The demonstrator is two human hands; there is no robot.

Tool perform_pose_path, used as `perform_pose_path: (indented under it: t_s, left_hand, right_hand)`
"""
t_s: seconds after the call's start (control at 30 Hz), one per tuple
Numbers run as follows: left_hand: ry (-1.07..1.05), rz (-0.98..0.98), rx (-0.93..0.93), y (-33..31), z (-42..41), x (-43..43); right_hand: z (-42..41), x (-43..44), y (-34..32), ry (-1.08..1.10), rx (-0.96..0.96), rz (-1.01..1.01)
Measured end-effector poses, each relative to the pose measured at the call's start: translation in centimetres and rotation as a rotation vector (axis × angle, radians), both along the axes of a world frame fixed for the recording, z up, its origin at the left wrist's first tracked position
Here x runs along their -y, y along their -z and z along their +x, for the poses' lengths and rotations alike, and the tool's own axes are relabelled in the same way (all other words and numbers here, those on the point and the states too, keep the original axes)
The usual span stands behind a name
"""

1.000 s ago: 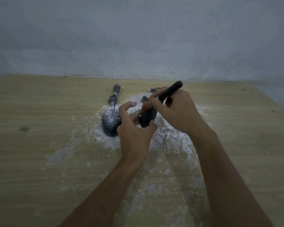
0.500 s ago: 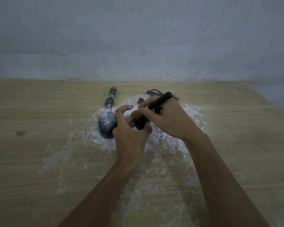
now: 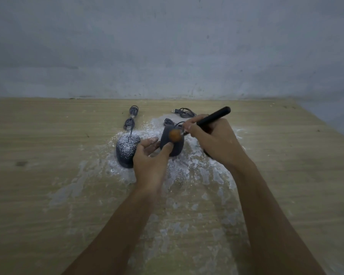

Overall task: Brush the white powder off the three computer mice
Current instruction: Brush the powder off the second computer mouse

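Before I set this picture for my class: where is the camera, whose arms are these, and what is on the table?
No machine here: a person wears a camera on the head, looking down at their own bare hands. The left hand holds a dark mouse tilted up; the right hand grips a black-handled brush, its brown bristles on that mouse. Beside it lies a second mouse speckled with white powder, which is also spread over the wooden table. Coiled cables lie behind.
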State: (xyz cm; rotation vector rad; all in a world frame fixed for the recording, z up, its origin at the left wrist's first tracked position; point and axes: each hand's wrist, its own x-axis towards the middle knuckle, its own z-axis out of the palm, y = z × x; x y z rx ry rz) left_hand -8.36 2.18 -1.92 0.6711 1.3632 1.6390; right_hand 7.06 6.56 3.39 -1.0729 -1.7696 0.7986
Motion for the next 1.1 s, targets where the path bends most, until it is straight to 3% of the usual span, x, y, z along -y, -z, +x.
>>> perform_pose_path:
  t_s: [0.1,0.2,0.27,0.37,0.47,0.6,0.73,0.8,0.97,1.1]
  left_hand:
    - [0.009,-0.027,0.036,-0.1,0.2,0.0]
    - [0.024,-0.029,0.139,-0.4,0.4,0.1]
    - [0.009,-0.023,0.176,-0.7,0.4,0.2]
    - [0.01,-0.015,0.155,-0.9,0.6,0.4]
    - [0.031,-0.006,0.101,-1.0,0.7,0.7]
    - [0.039,-0.007,0.067,-1.1,0.9,0.9]
    - [0.062,-0.006,0.049,-1.0,0.8,0.8]
    - [0.069,-0.01,0.055,-0.8,0.7,0.8]
    - [0.117,-0.047,-0.118,-0.4,0.5,1.1]
    - [0.151,-0.029,-0.307,-0.3,-0.1,1.3]
  right_hand:
    - [-0.1,-0.1,0.4,0.044,0.016,-0.004]
    - [-0.2,0.2,0.6,-0.091,0.061,-0.051]
    - [-0.3,-0.1,0.5,-0.031,0.02,-0.01]
    - [-0.8,-0.2,0.7,0.076,0.054,0.05]
    - [-1.1,0.3,0.8,-0.036,0.162,0.019]
    - [-1.5,0.1,0.6,0.079,0.025,0.096]
    - [-0.9,0.4,0.7,-0.013,0.167,0.005]
    - [0.2,0.4,0.5,-0.039,0.132,-0.046]
    - [1.0,0.4,0.1,0.095,-0.002,-0.021]
    - [2.0,-0.2,-0.1,0.356,-0.172,0.069]
